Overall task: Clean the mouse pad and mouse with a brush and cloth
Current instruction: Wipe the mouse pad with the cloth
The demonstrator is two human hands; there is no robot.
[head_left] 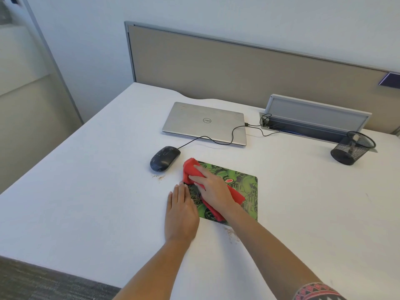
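One cloth under flat right hand

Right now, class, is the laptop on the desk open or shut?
Shut. The silver Dell laptop lies flat, lid down, logo up; no screen or keyboard shows.

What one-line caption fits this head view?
Right hand presses a red cloth on the mouse pad; left hand lies flat on its edge; mouse sits beside.
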